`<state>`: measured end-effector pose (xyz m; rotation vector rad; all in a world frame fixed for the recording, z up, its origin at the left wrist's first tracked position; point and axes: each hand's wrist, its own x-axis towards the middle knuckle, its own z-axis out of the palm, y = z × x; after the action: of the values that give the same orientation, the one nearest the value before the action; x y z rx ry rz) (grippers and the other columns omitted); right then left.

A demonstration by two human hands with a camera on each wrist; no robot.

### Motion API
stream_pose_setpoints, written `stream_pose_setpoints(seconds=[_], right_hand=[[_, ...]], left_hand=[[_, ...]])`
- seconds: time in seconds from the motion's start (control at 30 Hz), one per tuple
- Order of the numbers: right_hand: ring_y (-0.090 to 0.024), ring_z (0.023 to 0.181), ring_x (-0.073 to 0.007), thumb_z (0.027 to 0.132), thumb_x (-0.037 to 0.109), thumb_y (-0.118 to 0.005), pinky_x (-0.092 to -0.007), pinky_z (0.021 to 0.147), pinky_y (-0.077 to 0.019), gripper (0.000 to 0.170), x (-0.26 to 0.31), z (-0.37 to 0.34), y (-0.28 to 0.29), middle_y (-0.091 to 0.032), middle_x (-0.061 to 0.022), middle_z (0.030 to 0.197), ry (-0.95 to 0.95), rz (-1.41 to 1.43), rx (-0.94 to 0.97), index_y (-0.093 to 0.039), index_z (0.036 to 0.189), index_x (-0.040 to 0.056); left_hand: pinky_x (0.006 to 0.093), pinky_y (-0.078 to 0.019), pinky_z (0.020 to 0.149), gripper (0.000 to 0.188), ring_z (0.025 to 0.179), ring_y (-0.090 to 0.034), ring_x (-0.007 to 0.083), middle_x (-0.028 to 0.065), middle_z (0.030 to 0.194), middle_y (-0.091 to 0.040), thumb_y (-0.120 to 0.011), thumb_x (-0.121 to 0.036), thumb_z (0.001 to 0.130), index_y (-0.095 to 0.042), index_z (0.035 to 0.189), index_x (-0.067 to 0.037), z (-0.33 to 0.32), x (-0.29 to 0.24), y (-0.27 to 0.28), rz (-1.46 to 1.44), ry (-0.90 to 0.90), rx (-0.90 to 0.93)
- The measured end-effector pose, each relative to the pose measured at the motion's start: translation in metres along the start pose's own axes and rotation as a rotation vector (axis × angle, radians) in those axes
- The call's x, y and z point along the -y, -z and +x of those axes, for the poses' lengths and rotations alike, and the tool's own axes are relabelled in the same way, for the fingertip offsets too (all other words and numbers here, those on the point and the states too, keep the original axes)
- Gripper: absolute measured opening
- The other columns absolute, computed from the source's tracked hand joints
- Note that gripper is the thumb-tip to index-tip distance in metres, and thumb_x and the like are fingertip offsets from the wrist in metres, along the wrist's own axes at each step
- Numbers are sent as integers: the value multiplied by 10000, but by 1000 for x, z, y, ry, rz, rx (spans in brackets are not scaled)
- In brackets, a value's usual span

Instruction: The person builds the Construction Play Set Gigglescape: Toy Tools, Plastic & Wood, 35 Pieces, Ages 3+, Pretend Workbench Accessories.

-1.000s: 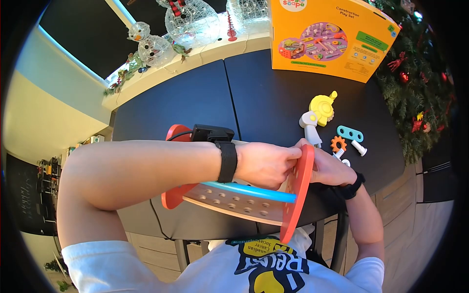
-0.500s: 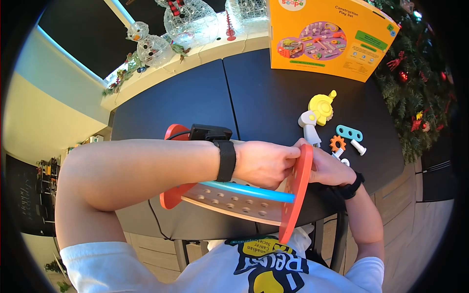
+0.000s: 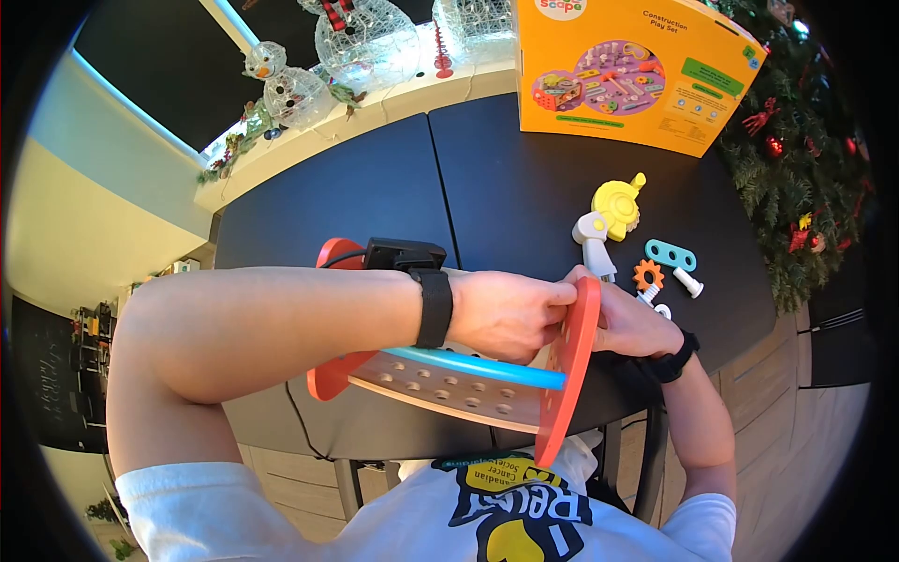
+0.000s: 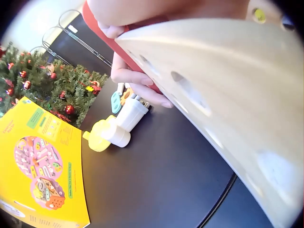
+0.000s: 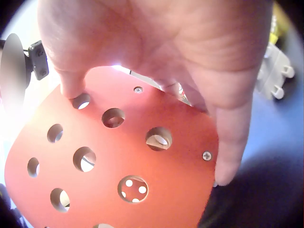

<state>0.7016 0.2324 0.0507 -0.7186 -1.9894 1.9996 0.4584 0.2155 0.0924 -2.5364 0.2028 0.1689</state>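
Note:
A wooden toy with red end panels (image 3: 573,370), holed wooden sides (image 3: 449,386) and a blue rod (image 3: 478,367) is held tilted over the table edge. My left hand (image 3: 506,314) reaches across it, fingers curled at the inner side of the near red panel's upper edge; its fingertips are partly hidden. From the outer side my right hand (image 3: 637,323) grips the same panel. In the right wrist view, that hand (image 5: 161,42) spans the holed red face (image 5: 104,142), one fingertip at a hole, another finger along the edge.
On the dark table (image 3: 506,206) lie a yellow toy piece (image 3: 616,208), a grey piece (image 3: 594,245), a teal strip (image 3: 670,256), an orange gear (image 3: 647,274) and white bolts (image 3: 688,284). A yellow box (image 3: 637,84) stands behind, beside a decorated tree (image 3: 796,169). A black cable (image 4: 218,202) crosses the table.

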Motion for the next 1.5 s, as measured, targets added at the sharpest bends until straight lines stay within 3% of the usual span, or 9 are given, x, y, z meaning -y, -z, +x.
stream_pose_setpoints(seconds=[0.2,0.4,0.93,1.03,1.13,1.23,1.33,1.37,1.5], right_hand=[[-605,1185,-201,886,624,-776,-378,988,-556,743,0,-1,1,-541,-106,1195,-2,-11,0,-407,1185,53],[-610,1170,-197,877,638,-777,-383,995,-555,759,-1,0,-1,-543,-108,1192,15,0,0,-407,1185,52],[-628,1144,-207,878,629,-784,-385,979,-556,751,1,-1,-1,-579,-117,1151,16,-40,-3,-406,1166,47],[-630,1143,-206,897,573,-795,-384,981,-555,704,-3,-1,-2,-583,-113,1143,59,-32,0,-408,1168,50],[-625,1148,-202,916,506,-801,-377,980,-554,654,-6,-1,-1,-581,-115,1170,53,-9,-1,-414,1185,53],[-618,1162,-200,923,454,-806,-367,976,-553,626,-10,1,2,-575,-116,1212,20,-28,-9,-416,1207,54],[-609,1179,-200,931,463,-793,-357,981,-548,638,-10,1,1,-568,-116,1249,-1,-62,-17,-417,1245,54],[-608,1182,-201,935,477,-784,-360,987,-544,643,-11,1,1,-567,-115,1253,-9,-67,-28,-417,1254,57],[-599,1202,-200,945,541,-749,-374,1021,-520,671,-6,2,-1,-562,-104,1273,-24,-71,-66,-418,1289,70]], left_hand=[[396,-353,913,102,997,-627,164,-67,898,-722,-670,-270,856,-755,809,-238,-1,0,-4,-8,19,-24],[494,-348,1180,166,1148,-662,261,57,1026,-763,-676,-209,775,-780,845,-100,1,-7,-3,-109,49,36],[464,-372,1155,167,1133,-666,247,60,1023,-762,-672,-219,783,-778,856,-112,1,-5,2,-90,24,46],[396,-349,912,111,988,-636,171,-64,857,-723,-674,-267,844,-743,759,-253,2,-5,0,-21,24,13],[406,-355,926,123,986,-636,177,-63,873,-721,-672,-271,844,-748,758,-227,0,-3,0,-52,17,3],[408,-425,1077,178,1098,-656,214,26,1030,-737,-673,-217,780,-760,898,-116,-2,4,3,-80,-40,2],[357,-463,982,169,1092,-643,186,15,1017,-724,-684,-232,770,-750,875,-116,-14,17,11,-174,-36,-95],[327,-479,901,173,1093,-632,168,12,1014,-708,-692,-234,759,-741,869,-110,-23,25,24,-312,-46,-1],[318,-486,874,176,1057,-629,169,20,1010,-680,-681,-207,781,-724,910,-94,-53,31,43,-366,23,-48]])
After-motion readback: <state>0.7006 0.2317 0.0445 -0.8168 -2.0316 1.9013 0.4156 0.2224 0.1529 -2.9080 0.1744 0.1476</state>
